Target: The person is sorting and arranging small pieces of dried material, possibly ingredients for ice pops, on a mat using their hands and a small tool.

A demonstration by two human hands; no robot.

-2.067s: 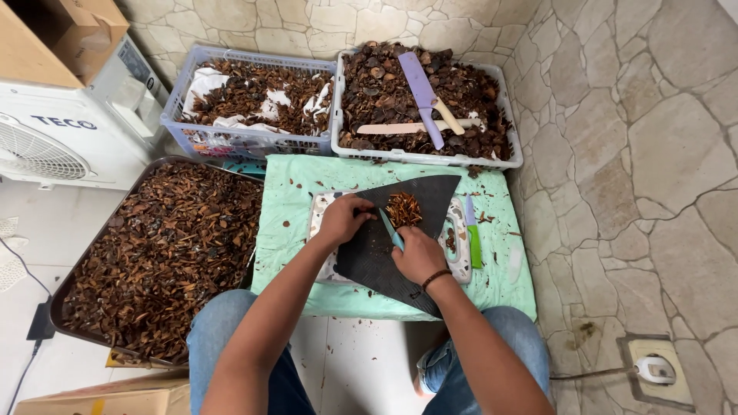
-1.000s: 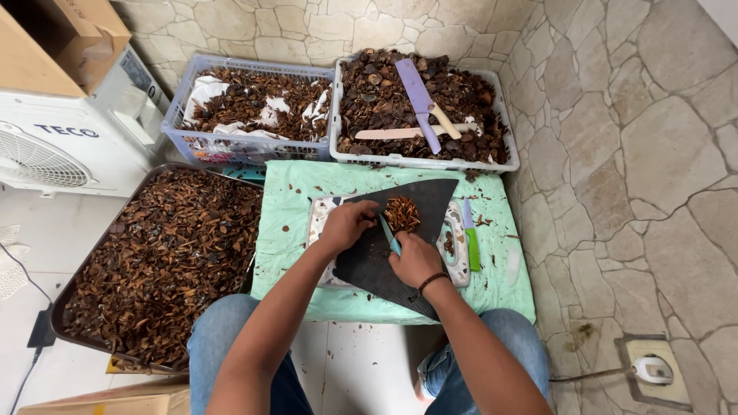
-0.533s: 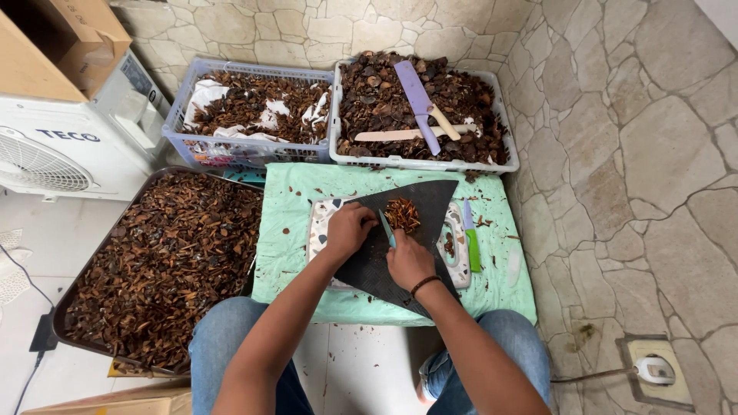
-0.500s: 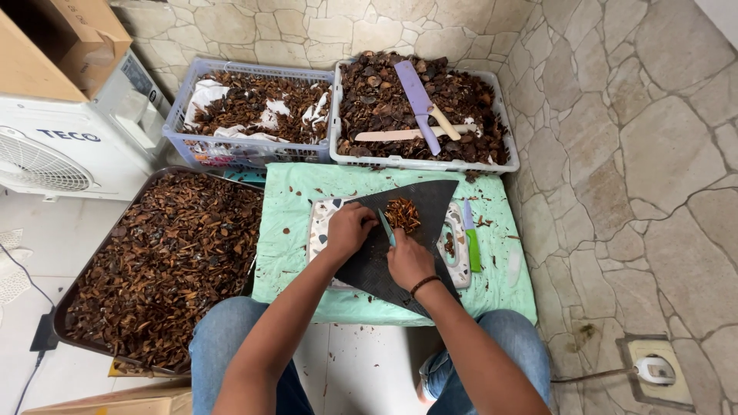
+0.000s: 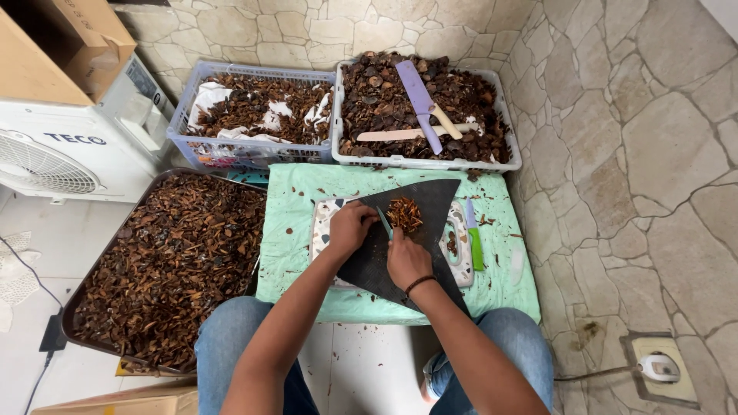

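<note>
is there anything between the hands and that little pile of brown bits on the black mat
Nothing visible does. The left hand and right hand both rest on the black mat, and the pile of chopped brown pieces lies just beyond them. Only the teal-handled knife sits between the hands.

Both forearms reach toward twelve o'clock, nearly parallel. The left hand (image 5: 350, 229) lies palm-down, fingers curled; the right hand (image 5: 406, 260), banded at the wrist, sits just beside it, fingers bent.

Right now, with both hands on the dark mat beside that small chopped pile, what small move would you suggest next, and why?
Probably another short cut: the right hand holds the small knife at the pile, and the left hand rests on the dark mat beside it.
</note>
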